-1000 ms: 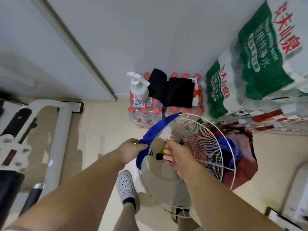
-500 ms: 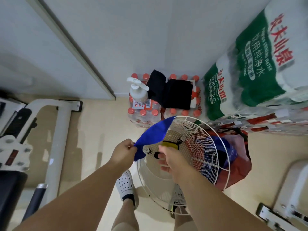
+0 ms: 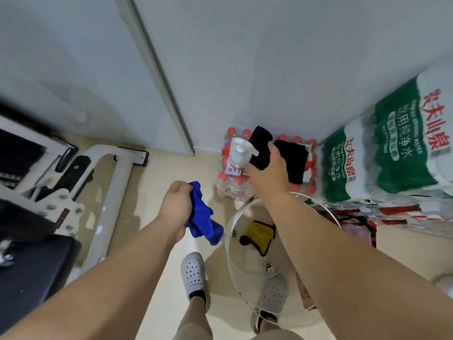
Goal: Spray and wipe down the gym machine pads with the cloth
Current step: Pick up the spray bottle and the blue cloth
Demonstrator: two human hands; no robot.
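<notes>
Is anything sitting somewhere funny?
Yes. A white wire fan guard lies open side up by the feet, holding a yellow cloth like a bowl. The spray bottle stands on top of a pack of water bottles.

Bare forearms, white perforated clogs [image 3: 193, 274]

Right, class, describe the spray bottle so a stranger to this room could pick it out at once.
Find the tall stack of green-and-white water packs on the right. Left of it a low pack of red-capped bottles sits on the floor; the spray bottle stands on top, beside a black cloth. It alone has a white spray head.
</notes>
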